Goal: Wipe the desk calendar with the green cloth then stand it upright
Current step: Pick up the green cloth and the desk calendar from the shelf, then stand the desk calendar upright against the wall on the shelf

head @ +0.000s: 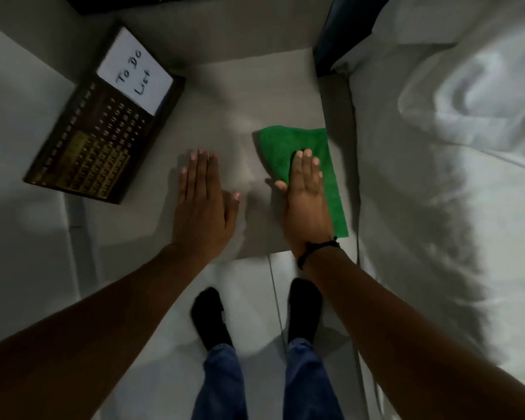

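The desk calendar (97, 137) is a dark slab with gold date grids and a white "To Do List" card at its far end. It lies flat at the left side of the pale table (255, 95). The green cloth (281, 144) lies spread on the table's right side. My right hand (306, 192) rests flat on the cloth, fingers together and palm down. My left hand (202, 201) lies flat on the bare table between calendar and cloth, holding nothing. Neither hand touches the calendar.
A bed with rumpled white sheets (452, 147) runs along the right. A dark headboard corner (343, 34) stands at the table's far right. My feet in black socks (212, 316) stand on the floor below the table's near edge. A thin cable (275, 286) crosses the floor.
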